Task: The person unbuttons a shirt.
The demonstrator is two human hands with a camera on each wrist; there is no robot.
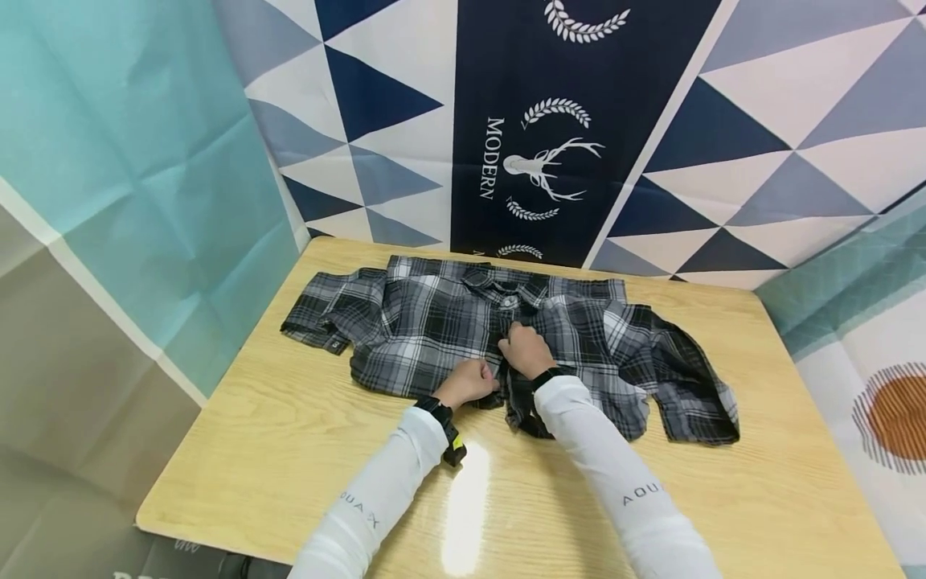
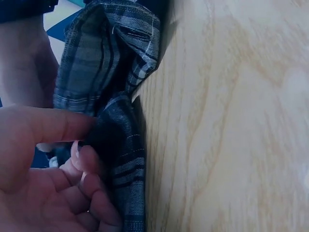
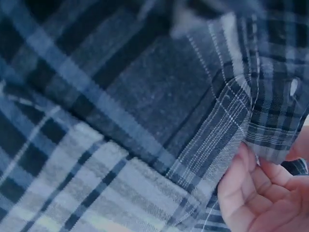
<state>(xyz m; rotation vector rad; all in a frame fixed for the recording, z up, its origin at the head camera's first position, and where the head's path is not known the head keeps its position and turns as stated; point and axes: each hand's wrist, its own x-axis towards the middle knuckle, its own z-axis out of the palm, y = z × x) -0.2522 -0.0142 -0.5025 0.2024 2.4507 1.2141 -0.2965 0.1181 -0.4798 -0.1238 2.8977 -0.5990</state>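
Observation:
A black, grey and white plaid shirt (image 1: 434, 322) lies spread on the wooden table, collar toward the wall and sleeves out to both sides. At the lower front, my left hand (image 1: 469, 383) pinches the bottom end of the front edge between thumb and fingers; in the left wrist view, the dark hem (image 2: 128, 145) stands up from the table there. My right hand (image 1: 526, 351) is slightly higher and to the right, its curled fingers gripping the button strip. Close up in the right wrist view, the strip's stitched edge (image 3: 227, 125) runs to the fingertips, near a buttonhole.
The wooden table (image 1: 289, 450) has bare wood in front of the shirt and to its right. Patterned cloth (image 1: 405, 121) hangs behind the table, and more hangings flank both sides. A dark grey item (image 1: 188, 555) is below the table's front left corner.

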